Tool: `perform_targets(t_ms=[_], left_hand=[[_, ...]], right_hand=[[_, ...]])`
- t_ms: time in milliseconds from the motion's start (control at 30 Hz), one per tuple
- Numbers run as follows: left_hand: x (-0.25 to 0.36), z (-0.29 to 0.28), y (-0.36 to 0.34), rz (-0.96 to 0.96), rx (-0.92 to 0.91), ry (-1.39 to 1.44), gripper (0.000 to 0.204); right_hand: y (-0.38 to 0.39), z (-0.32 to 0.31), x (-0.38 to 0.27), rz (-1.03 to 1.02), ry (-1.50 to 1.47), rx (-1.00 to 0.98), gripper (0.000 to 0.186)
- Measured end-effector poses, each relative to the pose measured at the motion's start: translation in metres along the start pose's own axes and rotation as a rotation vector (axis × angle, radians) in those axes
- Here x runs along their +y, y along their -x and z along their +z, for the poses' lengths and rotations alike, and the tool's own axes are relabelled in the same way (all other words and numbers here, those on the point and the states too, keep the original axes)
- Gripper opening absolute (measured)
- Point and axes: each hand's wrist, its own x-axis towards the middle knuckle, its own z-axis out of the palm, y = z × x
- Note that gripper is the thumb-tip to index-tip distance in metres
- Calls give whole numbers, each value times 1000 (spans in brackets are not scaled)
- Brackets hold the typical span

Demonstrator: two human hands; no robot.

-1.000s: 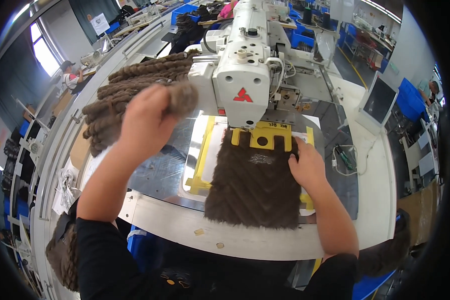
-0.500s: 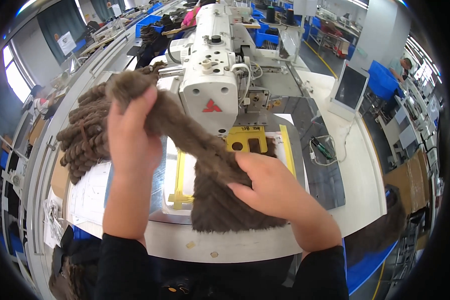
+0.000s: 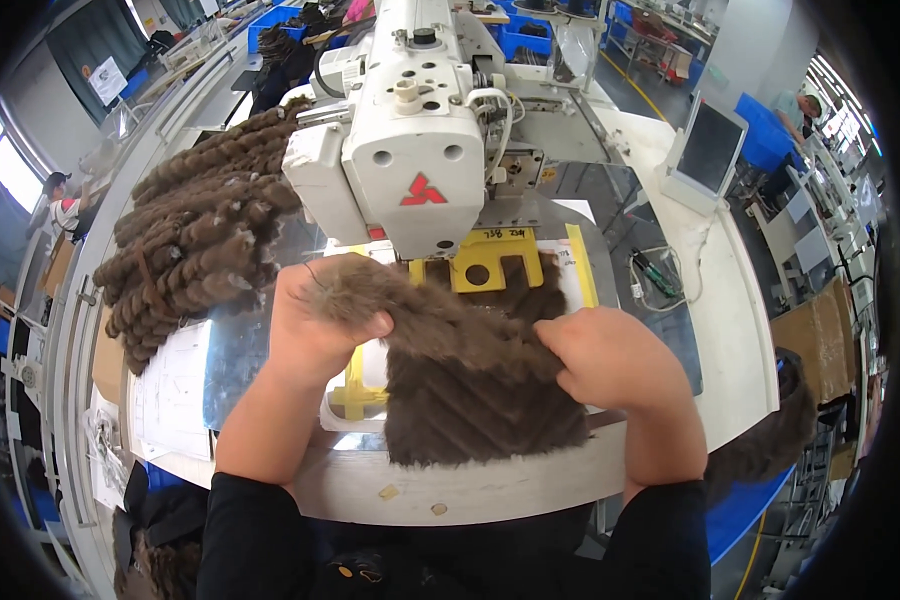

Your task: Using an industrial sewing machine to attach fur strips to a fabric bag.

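My left hand is closed on one end of a long brown fur strip, and my right hand pinches its other end. The strip lies across, or just over, a dark brown fur panel with a chevron pattern, which rests on the worktop in front of a white sewing machine. A yellow plate with a round hole sits over the panel's back part, beneath the machine head.
Bunched fur strips are heaped at left, beside white papers. A small screen and a green tool with cable are at right. Blue bins and co-workers are farther off.
My right hand left the plate's edge for the strip. My left hand brought the strip from the upper left, raised it, then lowered it across the panel.
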Motion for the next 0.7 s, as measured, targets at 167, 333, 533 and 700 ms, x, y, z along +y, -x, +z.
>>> perform_targets(t_ms=[167,333,533,700], left_hand=[[-7,5,6,102,-20,83,29],[4,16,2,59,175,394,24],[2,8,3,67,75,-128,10],[-2,21,10,384,-227,-737,30]], right_hand=[[-4,5,-1,1,28,-76,13],[-12,6,-23,-229,-143,-390,30],[-28,40,-42,-303,-249,-352,48],[-21,12,-32,-201,-551,186,54]])
